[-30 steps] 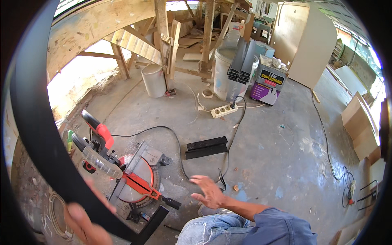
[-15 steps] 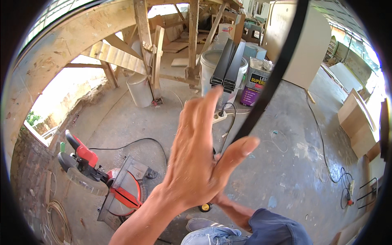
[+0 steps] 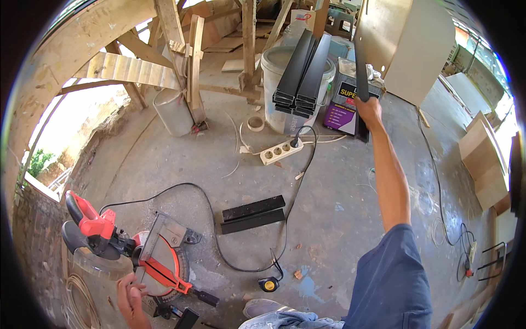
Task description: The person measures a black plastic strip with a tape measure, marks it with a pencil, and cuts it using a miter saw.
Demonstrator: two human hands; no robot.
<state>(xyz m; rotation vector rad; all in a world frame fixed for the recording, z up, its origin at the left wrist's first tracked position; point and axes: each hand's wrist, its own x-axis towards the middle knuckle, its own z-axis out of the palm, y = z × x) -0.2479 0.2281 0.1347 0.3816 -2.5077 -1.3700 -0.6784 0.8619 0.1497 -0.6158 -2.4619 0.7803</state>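
My right hand (image 3: 371,113) is stretched far forward and closed around a long black profile strip (image 3: 360,66), which stands nearly upright beside a grey and purple tin (image 3: 342,109). Low at the left, my left hand (image 3: 133,300) hovers by the base of a red and black mitre saw (image 3: 164,263), its fingers apart with nothing visible in them. More black profiles (image 3: 298,77) lie bundled on a white bucket (image 3: 271,88) just left of the tin. Two short black pieces (image 3: 253,214) rest on the floor between the saw and the bucket.
A white power strip (image 3: 281,152) lies before the bucket, and its black cable (image 3: 213,236) loops across the floor around the short pieces. A tape measure (image 3: 268,284) sits near my shoe (image 3: 268,308). Wooden posts (image 3: 249,44) stand behind; a pale panel (image 3: 422,49) is at right.
My left hand has dropped from the middle to the saw at lower left. My right hand has reached forward with the black strip, bringing it to the tin. The view has shifted slightly.
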